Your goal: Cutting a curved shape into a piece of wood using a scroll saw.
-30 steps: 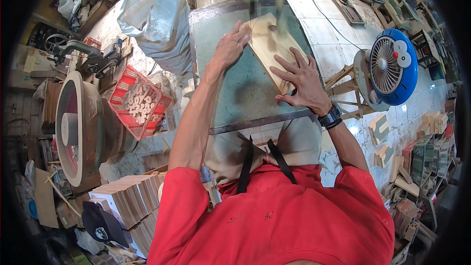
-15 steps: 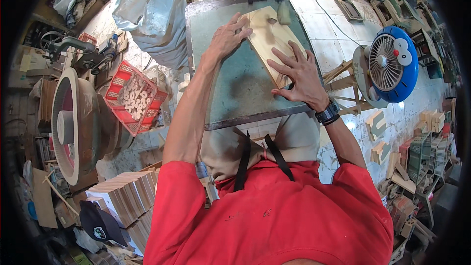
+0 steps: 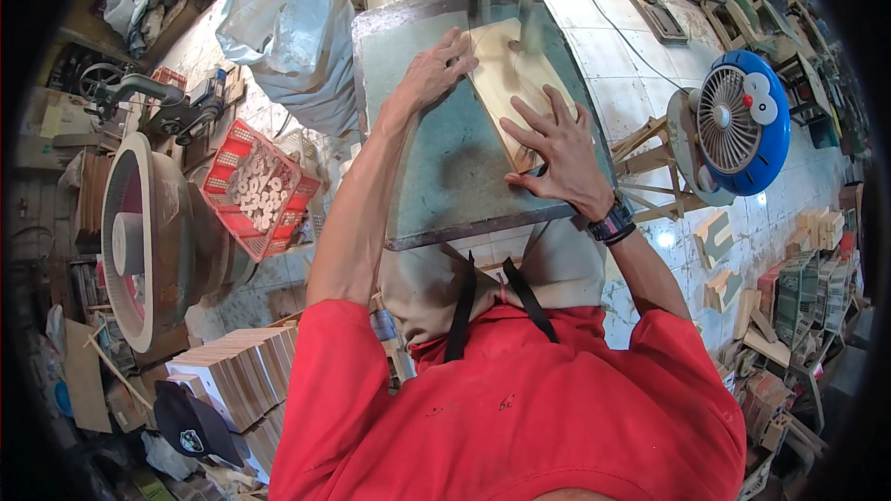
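A pale wooden board (image 3: 501, 70) lies on the grey-green metal machine table (image 3: 436, 199) in front of me. Drawn curves and a dark knot-like spot mark its top. My left hand (image 3: 434, 74) rests at the board's far left edge, fingers stretched out and touching it. Across the near right part of the board, my right hand (image 3: 555, 153) lies with its fingers spread and its thumb by the near end. At the table's far edge, a machine part (image 3: 475, 0) is smeared and hangs close to the board, so its detail cannot be made out.
To the left stand a red plastic basket (image 3: 223, 167) of small wooden pieces, a large round machine wheel (image 3: 130, 250) and a pale plastic sack (image 3: 288, 37). A blue fan (image 3: 778, 144) is on the right. Stacked boards (image 3: 232, 366) and a dark cap (image 3: 190, 422) sit lower left.
The board has turned slightly, its near end shifting left. My right hand has moved a little left and nearer with it. My left hand stays at the far left edge.
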Demonstrator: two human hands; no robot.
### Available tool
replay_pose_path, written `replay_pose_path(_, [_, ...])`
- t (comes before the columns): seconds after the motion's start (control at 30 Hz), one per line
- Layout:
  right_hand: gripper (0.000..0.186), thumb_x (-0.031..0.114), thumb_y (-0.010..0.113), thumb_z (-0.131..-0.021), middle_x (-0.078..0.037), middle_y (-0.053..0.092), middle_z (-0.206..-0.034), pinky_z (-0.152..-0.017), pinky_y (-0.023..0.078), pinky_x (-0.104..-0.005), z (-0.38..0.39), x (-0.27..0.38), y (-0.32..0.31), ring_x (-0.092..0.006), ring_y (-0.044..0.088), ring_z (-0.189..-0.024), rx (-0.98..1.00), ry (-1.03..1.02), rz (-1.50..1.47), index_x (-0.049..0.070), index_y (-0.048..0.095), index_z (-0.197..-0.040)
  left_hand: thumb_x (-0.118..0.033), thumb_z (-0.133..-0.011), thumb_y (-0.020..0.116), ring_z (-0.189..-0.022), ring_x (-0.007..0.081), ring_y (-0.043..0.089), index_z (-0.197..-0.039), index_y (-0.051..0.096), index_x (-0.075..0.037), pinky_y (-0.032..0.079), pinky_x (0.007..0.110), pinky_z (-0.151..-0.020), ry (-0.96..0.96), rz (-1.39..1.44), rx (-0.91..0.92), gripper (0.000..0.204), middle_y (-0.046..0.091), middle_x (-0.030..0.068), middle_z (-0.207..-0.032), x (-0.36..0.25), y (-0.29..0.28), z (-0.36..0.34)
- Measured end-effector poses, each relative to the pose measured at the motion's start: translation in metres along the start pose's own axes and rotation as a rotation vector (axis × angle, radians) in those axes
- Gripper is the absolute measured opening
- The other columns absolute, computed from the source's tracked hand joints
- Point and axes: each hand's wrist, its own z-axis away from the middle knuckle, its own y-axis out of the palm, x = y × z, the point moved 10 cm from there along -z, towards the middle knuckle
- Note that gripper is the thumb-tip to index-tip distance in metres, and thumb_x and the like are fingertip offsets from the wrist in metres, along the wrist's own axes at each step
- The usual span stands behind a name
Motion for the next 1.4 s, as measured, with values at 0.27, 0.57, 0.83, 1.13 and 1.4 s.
replay_pose_path(0.27, [0.075, 0.056, 0.082, -0.065, 0.0, 0.056, -0.148, -0.106, 0.026, -0.0614, -0.002, 0.005, 0.001, -0.0398, 0.037, -0.141, -0.014, 0.024, 0.012, 0.031, 0.065, -0.134, -0.049, -0.096, 0.058, -0.14, 0.036, 0.046, -0.144, 0.055, -0.006, 0.037, 0.039, -0.115, -0.016, -0.007, 0.044, 0.064, 0.036, 0.0151, -0.161, 0.003, 0.001, -0.005])
replay_pose_path(0.57, [0.075, 0.055, 0.083, -0.064, 0.001, 0.056, -0.148, -0.105, 0.027, -0.062, -0.003, 0.006, 0.0, -0.04, 0.037, -0.141, -0.031, 0.025, 0.012, 0.032, 0.066, -0.133, -0.048, -0.097, 0.06, -0.141, 0.0356, 0.045, -0.143, 0.056, -0.005, 0.037, 0.039, -0.116, -0.008, -0.013, 0.071, 0.063, 0.037, 0.0151, -0.161, 0.005, 0.0, -0.009])
replay_pose_path(0.83, [0.075, 0.054, 0.083, -0.062, 0.001, 0.057, -0.147, -0.106, 0.027, -0.0628, -0.004, 0.005, 0.001, -0.0391, 0.037, -0.141, -0.026, 0.029, 0.002, 0.032, 0.067, -0.132, -0.041, -0.095, 0.068, -0.135, 0.029, 0.053, -0.142, 0.058, -0.009, 0.041, 0.036, -0.112, 0.005, 0.024, -0.019, 0.057, 0.051, 0.012, -0.152, 0.005, -0.006, -0.008])
replay_pose_path(1.13, [0.074, 0.054, 0.082, -0.063, 0.001, 0.057, -0.147, -0.106, 0.027, -0.0629, -0.004, 0.004, 0.002, -0.0387, 0.038, -0.141, -0.036, 0.02, 0.008, 0.032, 0.067, -0.132, -0.049, -0.095, 0.062, -0.139, 0.0357, 0.048, -0.141, 0.057, -0.006, 0.039, 0.039, -0.114, 0.001, -0.02, 0.031, 0.063, 0.039, 0.0155, -0.16, 0.005, -0.004, -0.009])
replay_pose_path(1.4, [0.075, 0.054, 0.083, -0.063, 0.001, 0.057, -0.147, -0.106, 0.027, -0.0628, -0.006, 0.006, 0.003, -0.0382, 0.038, -0.141, -0.039, 0.011, 0.001, 0.033, 0.066, -0.134, -0.049, -0.094, 0.063, -0.137, 0.0371, 0.05, -0.14, 0.059, -0.009, 0.04, 0.04, -0.113, 0.011, -0.068, 0.089, 0.061, 0.04, 0.0171, -0.159, 0.015, -0.005, -0.013])
